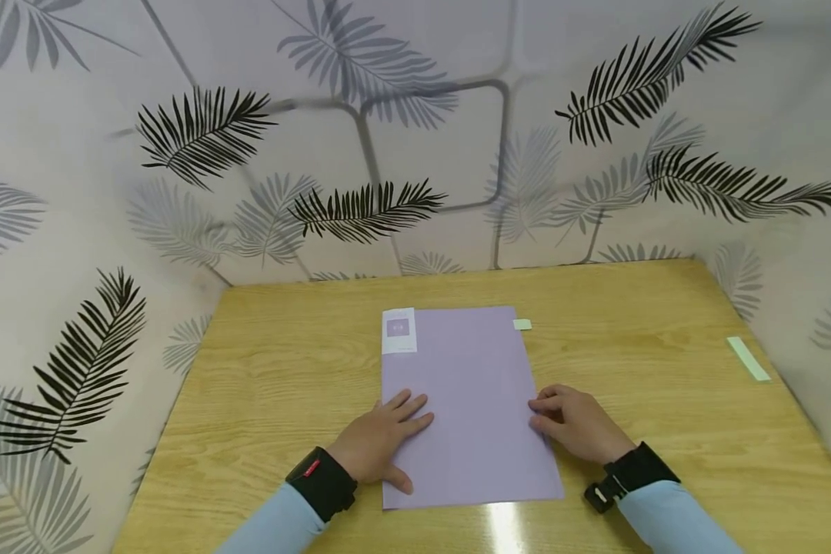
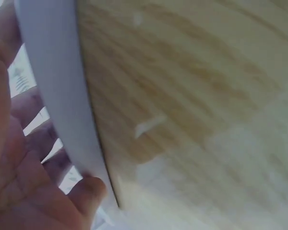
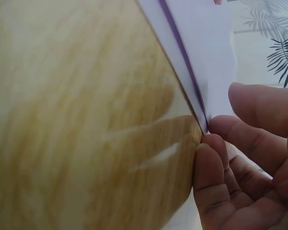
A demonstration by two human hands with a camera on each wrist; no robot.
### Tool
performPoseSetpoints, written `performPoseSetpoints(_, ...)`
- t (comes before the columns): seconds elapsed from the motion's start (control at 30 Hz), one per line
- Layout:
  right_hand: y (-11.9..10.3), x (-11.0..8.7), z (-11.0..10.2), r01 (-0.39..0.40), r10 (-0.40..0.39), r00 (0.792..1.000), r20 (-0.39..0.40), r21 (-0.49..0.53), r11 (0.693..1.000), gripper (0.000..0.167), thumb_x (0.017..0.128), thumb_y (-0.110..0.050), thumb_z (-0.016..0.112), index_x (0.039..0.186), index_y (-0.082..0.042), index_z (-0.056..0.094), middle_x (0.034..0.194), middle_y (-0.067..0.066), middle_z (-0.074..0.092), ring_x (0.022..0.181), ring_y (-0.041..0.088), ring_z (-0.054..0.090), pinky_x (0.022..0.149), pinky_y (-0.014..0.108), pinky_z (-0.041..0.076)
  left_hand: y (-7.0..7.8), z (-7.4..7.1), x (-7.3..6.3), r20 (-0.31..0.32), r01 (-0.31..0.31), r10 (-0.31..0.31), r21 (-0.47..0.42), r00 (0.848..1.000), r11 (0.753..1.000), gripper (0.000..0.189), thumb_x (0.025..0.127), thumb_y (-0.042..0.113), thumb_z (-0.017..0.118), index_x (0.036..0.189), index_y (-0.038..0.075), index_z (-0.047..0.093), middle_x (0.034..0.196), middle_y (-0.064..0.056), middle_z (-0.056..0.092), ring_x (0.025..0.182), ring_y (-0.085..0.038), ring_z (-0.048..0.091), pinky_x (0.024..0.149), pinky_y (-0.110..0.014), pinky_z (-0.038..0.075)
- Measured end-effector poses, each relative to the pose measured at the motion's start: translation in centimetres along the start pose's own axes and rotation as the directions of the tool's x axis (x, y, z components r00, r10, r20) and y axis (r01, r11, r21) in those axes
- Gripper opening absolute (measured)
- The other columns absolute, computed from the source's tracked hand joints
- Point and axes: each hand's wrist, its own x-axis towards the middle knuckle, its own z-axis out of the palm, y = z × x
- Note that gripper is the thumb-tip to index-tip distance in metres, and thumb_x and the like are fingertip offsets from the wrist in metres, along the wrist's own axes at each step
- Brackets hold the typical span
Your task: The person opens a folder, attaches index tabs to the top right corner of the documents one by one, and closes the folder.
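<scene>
A flat purple sheet (image 1: pixel 478 377) lies on the wooden table with a white label (image 1: pixel 398 331) at its far left corner. Its right edge shows two layers in the right wrist view, where a darker purple line (image 3: pixel 185 55) runs between paler faces. My left hand (image 1: pixel 381 438) rests on the sheet's left part, fingers spread, thumb near the front corner. With bent fingers, my right hand (image 1: pixel 582 423) pinches the sheet's right edge; how far they reach under it is hidden. The left wrist view has the sheet (image 2: pixel 60 86) almost edge-on.
A pale green tab (image 1: pixel 522 324) sits by the sheet's far right corner. A longer pale green strip (image 1: pixel 749 358) is stuck near the right side of the table (image 1: pixel 284 369). Behind and beside the table hangs a leaf-patterned cloth (image 1: pixel 436 146).
</scene>
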Motion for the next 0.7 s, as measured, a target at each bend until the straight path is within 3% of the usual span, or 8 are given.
performPoseSetpoints(0.13,0.0,0.0,0.0,0.01,-0.01,1.0,0.003,0.021,1.0,0.028,0.09,-0.019,0.069,0.112,-0.003,0.071,0.11,0.002,0.062,0.096,0.017,0.057,0.079,0.034,0.049,-0.5,0.5,-0.3,-0.011,-0.02,0.019,-0.028,1.0,0.999,0.109,0.061,0.065,0.073,0.15,0.017,0.035,0.158,-0.004,0.021,0.145,-0.029,0.014,0.109,-0.048,0.029)
performPoseSetpoints(0.47,0.5,0.2,-0.2,0.014,-0.017,1.0,0.015,0.149,0.989,0.035,0.092,-0.024,0.066,0.122,-0.004,0.065,0.107,0.0,0.061,0.088,0.014,0.054,0.072,0.025,0.048,-1.0,-0.7,-0.7,-0.021,-0.02,0.019,-0.089,1.0,0.996,0.107,0.063,0.065,0.075,0.151,0.02,0.033,0.16,-0.002,0.015,0.146,-0.029,0.009,0.112,-0.049,0.025)
performPoseSetpoints(0.7,-0.3,-0.4,-0.8,0.055,-0.058,0.998,0.013,0.187,0.981,0.036,0.094,-0.024,0.064,0.125,-0.007,0.063,0.11,-0.001,0.062,0.092,0.013,0.057,0.078,0.028,0.051,-0.8,-1.4,-1.6,-0.05,0.0,-0.013,-0.242,0.999,0.97,0.083,0.078,0.057,0.071,0.147,0.021,0.041,0.159,0.002,0.019,0.146,-0.025,0.009,0.107,-0.06,0.025)
